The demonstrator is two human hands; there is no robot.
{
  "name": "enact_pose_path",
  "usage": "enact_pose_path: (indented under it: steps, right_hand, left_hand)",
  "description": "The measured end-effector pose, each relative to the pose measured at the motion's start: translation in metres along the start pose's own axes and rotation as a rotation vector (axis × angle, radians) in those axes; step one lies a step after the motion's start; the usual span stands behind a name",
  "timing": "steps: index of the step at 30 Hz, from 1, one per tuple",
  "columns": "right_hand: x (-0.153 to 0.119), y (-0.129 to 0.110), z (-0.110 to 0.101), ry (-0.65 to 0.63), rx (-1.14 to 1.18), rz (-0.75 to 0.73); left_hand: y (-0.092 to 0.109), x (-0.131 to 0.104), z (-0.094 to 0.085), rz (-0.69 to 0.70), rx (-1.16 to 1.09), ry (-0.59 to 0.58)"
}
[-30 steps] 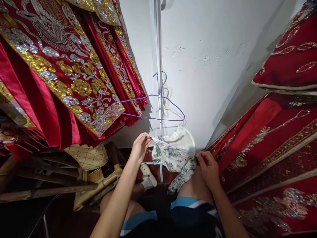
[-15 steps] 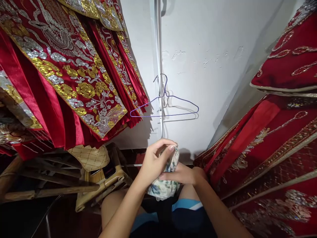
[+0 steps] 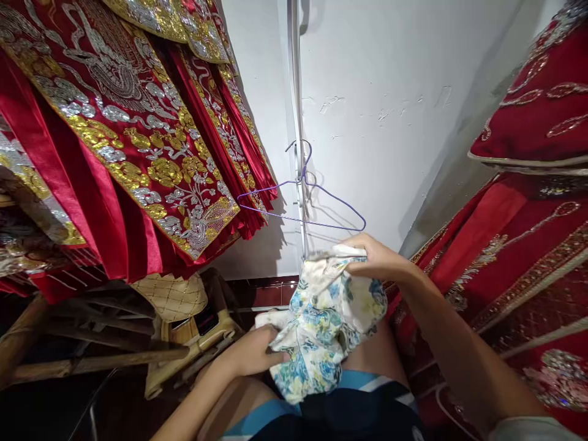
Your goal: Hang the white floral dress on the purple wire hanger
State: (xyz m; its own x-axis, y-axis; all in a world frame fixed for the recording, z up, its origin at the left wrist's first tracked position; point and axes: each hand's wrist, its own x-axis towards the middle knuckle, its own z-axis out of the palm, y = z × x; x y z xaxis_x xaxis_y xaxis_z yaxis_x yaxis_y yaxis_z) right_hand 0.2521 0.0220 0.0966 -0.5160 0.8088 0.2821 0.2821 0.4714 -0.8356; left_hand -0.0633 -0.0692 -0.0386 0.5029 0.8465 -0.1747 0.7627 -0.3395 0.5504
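Observation:
A white cloth (image 3: pixel 316 331) with blue and yellow flowers is spread between my hands above my lap. My left hand (image 3: pixel 260 352) grips its lower left part, the thumb lying over the fabric. Up at the cloth's top right edge, my right hand (image 3: pixel 374 257) pinches the fabric between thumb and fingers; some fingertips are hidden behind it. A purple wire hanger (image 3: pixel 331 225) hangs tilted on a metal pole just above the cloth, and neither hand touches it.
Red garments with gold and silver embroidery (image 3: pixel 165 171) hang at the left. More red beaded garments (image 3: pixel 542 233) fill the right side. A bamboo chair (image 3: pixel 169 358) stands at the lower left. The pale wall (image 3: pixel 376 73) rises behind the metal pole (image 3: pixel 296 92).
The bunched cloth is now opened out. My hands have moved apart, the right one up and rightward, the left one down and leftward. The hanger has tilted, its right end lower.

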Motion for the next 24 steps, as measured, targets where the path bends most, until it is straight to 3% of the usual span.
enact_pose_path:
  steps: [2, 6, 8, 11, 17, 21, 24]
  right_hand:
    - [0.015, 0.007, -0.002, 0.040, -0.055, -0.034]
    - [0.058, 0.046, 0.005, 0.381, -0.084, -0.145]
    - [0.079, 0.070, 0.008, 0.398, -0.080, -0.114]
    - [0.099, 0.097, 0.006, 0.326, -0.122, -0.017]
    - [0.080, 0.102, -0.017, 0.417, -0.361, 0.071]
    - [0.055, 0.089, -0.027, 0.402, -0.291, 0.002]
    - [0.043, 0.079, -0.025, 0.408, -0.249, -0.011]
  left_hand:
    - [-0.008, -0.008, -0.015, 0.002, 0.095, 0.071]
    - [-0.008, -0.015, -0.057, 0.042, 0.175, 0.280]
    - [-0.005, -0.014, -0.076, 0.067, 0.222, 0.338]
    - [-0.003, -0.010, -0.097, 0.066, 0.306, 0.393]
    - [-0.005, 0.009, -0.128, -0.195, 0.476, 0.523]
    - [0.010, 0.029, -0.148, -0.419, 0.469, 0.550]
    - [0.026, 0.047, -0.165, -0.463, 0.451, 0.595]
